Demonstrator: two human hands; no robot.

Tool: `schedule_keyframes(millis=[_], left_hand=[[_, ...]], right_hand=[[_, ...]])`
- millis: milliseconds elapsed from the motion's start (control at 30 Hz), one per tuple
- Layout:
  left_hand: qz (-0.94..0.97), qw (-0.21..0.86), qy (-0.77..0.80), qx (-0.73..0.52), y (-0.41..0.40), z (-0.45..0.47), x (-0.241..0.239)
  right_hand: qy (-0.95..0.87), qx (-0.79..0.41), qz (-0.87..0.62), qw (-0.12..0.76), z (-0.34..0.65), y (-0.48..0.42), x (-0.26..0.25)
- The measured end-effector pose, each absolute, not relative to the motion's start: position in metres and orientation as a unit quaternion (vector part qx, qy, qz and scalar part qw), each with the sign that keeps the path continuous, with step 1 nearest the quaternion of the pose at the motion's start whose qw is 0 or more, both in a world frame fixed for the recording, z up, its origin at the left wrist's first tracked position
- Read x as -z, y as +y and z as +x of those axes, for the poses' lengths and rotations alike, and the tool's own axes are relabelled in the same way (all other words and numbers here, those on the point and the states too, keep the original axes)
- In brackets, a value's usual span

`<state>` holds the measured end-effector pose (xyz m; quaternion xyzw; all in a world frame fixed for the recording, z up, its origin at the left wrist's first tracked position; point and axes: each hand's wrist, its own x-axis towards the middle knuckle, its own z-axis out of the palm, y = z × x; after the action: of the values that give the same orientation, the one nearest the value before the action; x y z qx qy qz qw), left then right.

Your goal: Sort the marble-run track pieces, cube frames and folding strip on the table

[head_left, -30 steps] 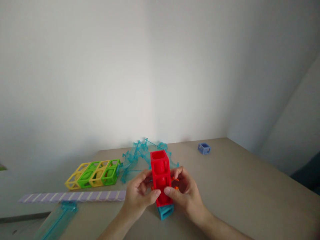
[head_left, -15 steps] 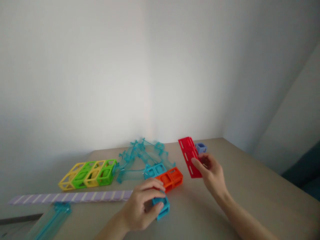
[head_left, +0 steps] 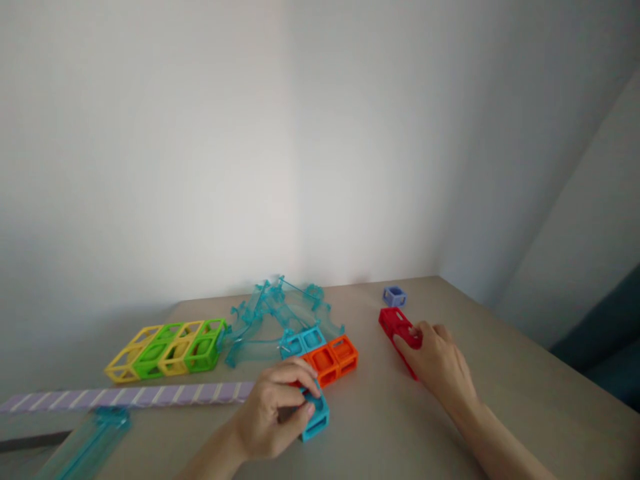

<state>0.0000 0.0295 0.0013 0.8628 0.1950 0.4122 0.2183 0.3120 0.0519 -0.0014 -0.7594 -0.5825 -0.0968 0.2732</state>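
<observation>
My left hand (head_left: pixel 275 410) is closed on a blue open-frame block (head_left: pixel 318 417) at the table's near middle. Just behind it lies a joined orange block piece (head_left: pixel 331 360), touching a blue block piece (head_left: pixel 305 341). On the right, my right hand (head_left: pixel 440 360) grips a long red block piece (head_left: pixel 397 325) made of joined open frames; its far end shows past the fingers, and the near part is partly covered. A small periwinkle cube (head_left: pixel 395 296) sits beyond the red piece.
Clear teal plastic track pieces (head_left: pixel 270 313) lie heaped near the wall. Yellow and green frame blocks (head_left: pixel 167 350) stand joined at the left. A lilac striped strip (head_left: pixel 130 398) runs along the front left, over another teal piece (head_left: pixel 95 437). A dark cloth (head_left: pixel 605 347) hangs at the right.
My right hand has lowered the red block piece from a raised, tilted pose down to the table, nearer to me. The left hand keeps its hold on the blue block.
</observation>
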Motion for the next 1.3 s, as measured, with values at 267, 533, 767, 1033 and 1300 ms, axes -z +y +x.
schedule_keyframes(millis=[267,533,767,1033,1300], left_hand=[[0.828,0.234,0.212,-0.462,0.03,0.0,0.002],[0.753,0.129,0.338,-0.549,0.038,-0.015,0.013],[0.819,0.146,0.329,-0.447,0.038,-0.011,0.008],[0.833,0.155,0.329,-0.418,0.043,-0.01,0.01],[0.854,0.195,0.302,-0.375,0.042,-0.008,0.003]], right_hand=[[-0.776,0.033,-0.444,0.447,0.265,0.026,-0.006],[-0.849,-0.099,-0.393,0.338,0.224,0.034,0.016],[-0.844,-0.141,-0.395,0.335,0.232,0.041,0.017],[-0.902,-0.037,-0.292,0.315,0.217,0.016,-0.001],[-0.905,-0.021,-0.312,0.289,0.176,0.003,0.023]])
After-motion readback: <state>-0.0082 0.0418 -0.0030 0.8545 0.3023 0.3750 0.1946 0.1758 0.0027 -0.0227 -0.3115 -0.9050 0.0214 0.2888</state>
